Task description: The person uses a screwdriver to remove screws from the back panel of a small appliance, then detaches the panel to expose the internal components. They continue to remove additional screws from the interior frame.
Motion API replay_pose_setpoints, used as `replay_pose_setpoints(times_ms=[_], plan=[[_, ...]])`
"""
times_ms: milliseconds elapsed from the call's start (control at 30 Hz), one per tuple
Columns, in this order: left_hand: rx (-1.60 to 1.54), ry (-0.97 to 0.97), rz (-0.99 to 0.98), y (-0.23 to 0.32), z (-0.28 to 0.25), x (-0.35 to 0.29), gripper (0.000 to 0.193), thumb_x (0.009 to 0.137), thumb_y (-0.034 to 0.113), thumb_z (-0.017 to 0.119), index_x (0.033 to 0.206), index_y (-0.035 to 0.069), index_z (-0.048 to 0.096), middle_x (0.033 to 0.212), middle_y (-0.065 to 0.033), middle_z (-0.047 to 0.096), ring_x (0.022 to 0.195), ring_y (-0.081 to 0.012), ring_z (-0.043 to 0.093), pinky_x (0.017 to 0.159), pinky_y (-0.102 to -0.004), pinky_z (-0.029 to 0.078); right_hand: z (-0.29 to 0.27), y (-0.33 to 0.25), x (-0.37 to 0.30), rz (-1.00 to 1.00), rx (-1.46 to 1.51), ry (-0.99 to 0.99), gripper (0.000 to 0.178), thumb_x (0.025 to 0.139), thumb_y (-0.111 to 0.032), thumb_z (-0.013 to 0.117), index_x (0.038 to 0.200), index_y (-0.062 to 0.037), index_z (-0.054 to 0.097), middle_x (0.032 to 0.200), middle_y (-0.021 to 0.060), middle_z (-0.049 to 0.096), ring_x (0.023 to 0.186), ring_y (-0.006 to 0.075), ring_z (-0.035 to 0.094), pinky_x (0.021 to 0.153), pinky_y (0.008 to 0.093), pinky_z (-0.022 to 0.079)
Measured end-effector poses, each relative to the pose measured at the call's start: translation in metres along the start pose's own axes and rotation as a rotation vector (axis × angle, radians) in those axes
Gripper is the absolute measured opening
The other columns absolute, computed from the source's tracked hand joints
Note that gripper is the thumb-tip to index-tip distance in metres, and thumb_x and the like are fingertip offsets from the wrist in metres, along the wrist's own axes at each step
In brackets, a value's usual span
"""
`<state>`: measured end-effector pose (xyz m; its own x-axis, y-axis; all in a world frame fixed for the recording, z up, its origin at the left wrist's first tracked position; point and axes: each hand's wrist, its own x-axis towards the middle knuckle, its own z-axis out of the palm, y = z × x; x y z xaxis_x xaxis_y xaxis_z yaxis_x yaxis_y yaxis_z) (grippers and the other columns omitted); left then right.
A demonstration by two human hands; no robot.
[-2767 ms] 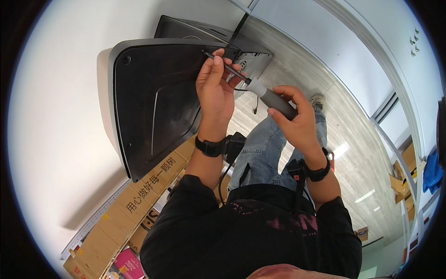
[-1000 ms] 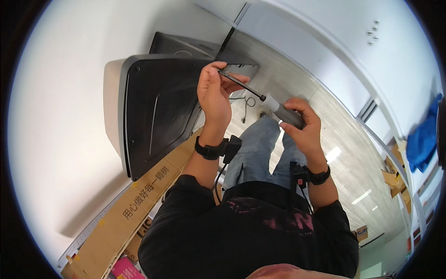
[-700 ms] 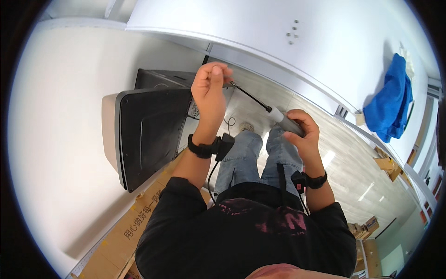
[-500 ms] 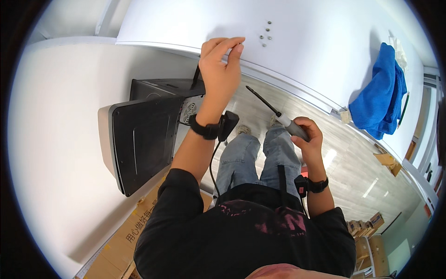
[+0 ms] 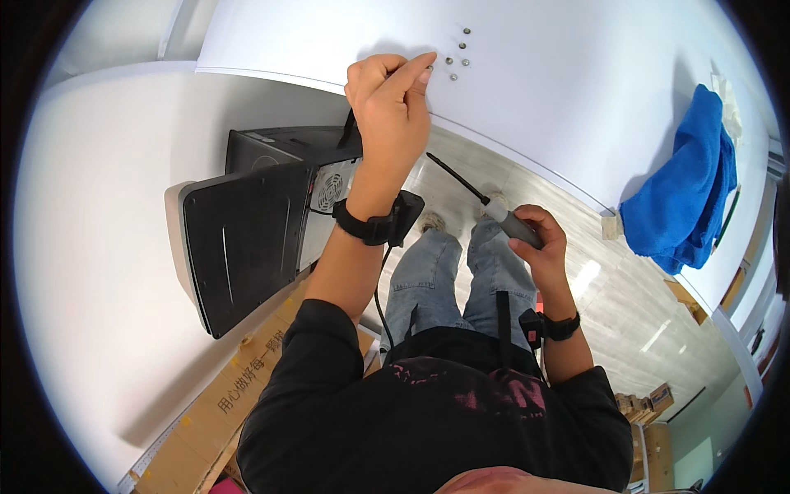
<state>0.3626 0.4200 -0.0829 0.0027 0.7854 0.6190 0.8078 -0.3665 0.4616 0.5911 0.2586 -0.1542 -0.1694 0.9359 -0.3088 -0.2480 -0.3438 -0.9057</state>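
Observation:
My left hand [image 5: 387, 103] is over the near edge of the white table, thumb and forefinger pinched on a tiny grey piece that looks like a screw [image 5: 429, 68]. Just right of those fingertips lie several small metal screws [image 5: 453, 77] in a loose group on the tabletop. My right hand [image 5: 541, 239] is wrapped round the grey handle of a screwdriver [image 5: 512, 222]. Its long black shaft points up and left, over the floor in front of the table, touching nothing. Part of the handle is hidden by my fingers.
Left of my left arm stands a black computer tower [image 5: 247, 239] with a round fan grille [image 5: 331, 191]. A blue cloth [image 5: 683, 189] is heaped at the right of the white table [image 5: 559, 99]. Below the tower lies a cardboard box [image 5: 222, 403].
The table and screws have shifted slightly in view, and the left fingertips are a little closer to the screws. Both hands keep their grips, and the screwdriver is nearly still.

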Motion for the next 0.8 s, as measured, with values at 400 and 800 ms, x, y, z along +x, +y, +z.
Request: replay_pose_setpoints(times_ms=[400,800], plan=[[-0.229,0.191,-0.203,-0.032,-0.047,-0.060,0.011,0.082,0.005,0.063,0.091,0.001,0.068,0.083,-0.0056,0.060,0.074,-0.0166,0.052,0.066,-0.0272,0.043,0.032,0.031,0.032,0.148,-0.056,-0.029,0.036,0.076,0.002,0.066,0.110,-0.0027,0.056,0.099,0.0052,0.060,0.086,0.0119,0.058,0.071,0.0242,0.047],[-0.741,0.007,-1.340,-0.141,-0.123,-0.197,0.029,0.097,0.024,0.046,0.117,0.003,0.053,0.101,-0.0100,0.063,0.086,-0.0154,0.061,0.074,-0.0279,0.049,0.154,0.102,0.047,0.324,-0.007,-0.184,0.033,0.088,-0.008,0.056,0.121,-0.0049,0.054,0.108,0.0072,0.062,0.081,0.0132,0.063,0.058,0.0220,0.044]])
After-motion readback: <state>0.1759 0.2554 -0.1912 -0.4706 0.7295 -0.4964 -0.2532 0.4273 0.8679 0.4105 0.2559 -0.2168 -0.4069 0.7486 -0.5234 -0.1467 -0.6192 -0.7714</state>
